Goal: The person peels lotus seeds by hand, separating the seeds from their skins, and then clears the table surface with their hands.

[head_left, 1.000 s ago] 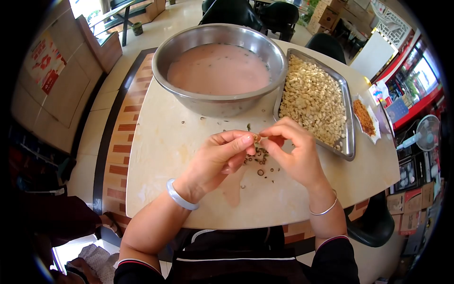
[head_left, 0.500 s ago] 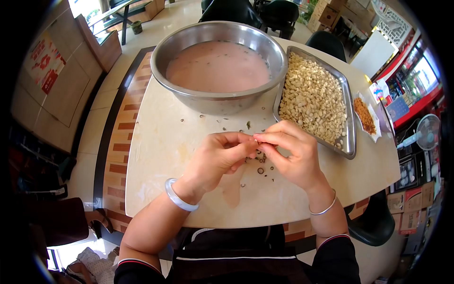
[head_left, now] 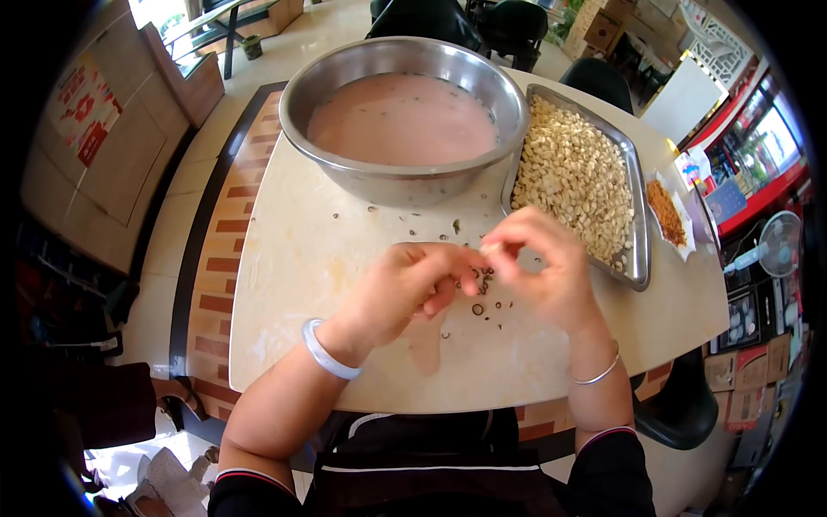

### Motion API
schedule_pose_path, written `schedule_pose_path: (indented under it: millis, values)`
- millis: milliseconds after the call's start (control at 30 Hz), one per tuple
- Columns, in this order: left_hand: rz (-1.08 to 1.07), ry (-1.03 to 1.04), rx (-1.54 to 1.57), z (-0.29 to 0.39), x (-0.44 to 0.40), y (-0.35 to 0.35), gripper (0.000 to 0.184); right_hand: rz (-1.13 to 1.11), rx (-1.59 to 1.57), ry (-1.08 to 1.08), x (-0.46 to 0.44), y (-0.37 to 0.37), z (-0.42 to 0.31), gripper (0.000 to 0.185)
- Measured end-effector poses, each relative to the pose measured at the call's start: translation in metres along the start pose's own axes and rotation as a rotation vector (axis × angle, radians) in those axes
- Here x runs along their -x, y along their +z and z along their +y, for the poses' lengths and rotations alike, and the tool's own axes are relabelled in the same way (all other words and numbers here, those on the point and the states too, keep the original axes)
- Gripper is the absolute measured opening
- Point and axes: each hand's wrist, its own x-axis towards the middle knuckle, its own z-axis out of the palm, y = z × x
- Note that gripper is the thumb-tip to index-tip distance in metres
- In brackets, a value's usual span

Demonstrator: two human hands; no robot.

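Note:
My right hand [head_left: 543, 267], slightly blurred, pinches a small pale kernel [head_left: 491, 248] between thumb and fingertips. It looks like the split, cream-coloured kernels [head_left: 568, 164] heaped in the metal tray just beyond it. Close by on the left is my left hand [head_left: 409, 280], its fingers loosely bent and apart, with nothing visible in them; its index fingertip nearly reaches the right hand's fingers. Under and between both hands, small dark rings and bits [head_left: 478, 309] lie scattered on the pale table [head_left: 293, 293].
A large steel basin [head_left: 405, 181] of cloudy pink liquid with dark specks stands at the far side of the table. The tray's rim [head_left: 639, 250] is right of it. Farther right, brown crumbs rest on a white sheet [head_left: 668, 215]. Another person's foot [head_left: 185, 396] shows at left.
My hands have come apart slightly: the right has drawn up and to the right with the kernel, while the left's fingers have loosened. The basin and tray stay put.

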Motion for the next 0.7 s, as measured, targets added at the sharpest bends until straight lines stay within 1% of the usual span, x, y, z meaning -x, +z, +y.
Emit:
schedule_pose_path:
  millis: [67, 100, 167, 200, 267, 300, 333, 400, 500, 600, 700]
  values:
    - [0.023, -0.066, 0.241, 0.005, -0.002, 0.000, 0.055, 0.213, 0.134, 0.060, -0.004, -0.021, 0.016, 0.017]
    - [0.039, -0.087, 0.271, 0.007, -0.003, -0.001, 0.071, 0.257, 0.391, 0.031, -0.005, -0.030, 0.027, 0.017]
    - [0.075, -0.133, 0.414, 0.003, -0.004, -0.001, 0.072, 0.340, 0.906, -0.036, -0.005, -0.041, 0.044, 0.018]
    - [0.089, -0.155, 0.480, 0.002, -0.006, -0.003, 0.072, 0.304, 0.723, -0.021, -0.007, -0.033, 0.037, 0.018]
    - [0.048, -0.125, 0.506, -0.002, -0.006, -0.006, 0.075, 0.217, 0.357, 0.008, -0.007, -0.007, 0.005, 0.018]
    - [0.028, -0.110, 0.519, -0.004, -0.006, -0.007, 0.077, 0.087, 0.284, -0.097, -0.004, 0.006, -0.006, 0.018]
    - [0.068, -0.097, 0.504, -0.004, -0.005, -0.006, 0.078, -0.041, 0.209, -0.202, -0.001, 0.018, -0.015, 0.019]
    - [0.144, -0.077, 0.474, -0.004, -0.004, 0.000, 0.080, -0.038, 0.285, -0.290, -0.003, 0.040, -0.036, 0.019]
    - [0.154, -0.015, 0.464, -0.012, -0.007, 0.004, 0.083, -0.046, 0.411, -0.305, -0.001, 0.056, -0.035, 0.019]
    - [0.205, -0.041, 0.486, -0.008, -0.004, 0.011, 0.084, -0.076, 0.313, -0.249, 0.001, 0.057, -0.039, 0.024]
    - [0.225, -0.048, 0.495, -0.008, -0.003, 0.011, 0.079, -0.096, 0.092, -0.189, 0.000, 0.055, -0.030, 0.017]
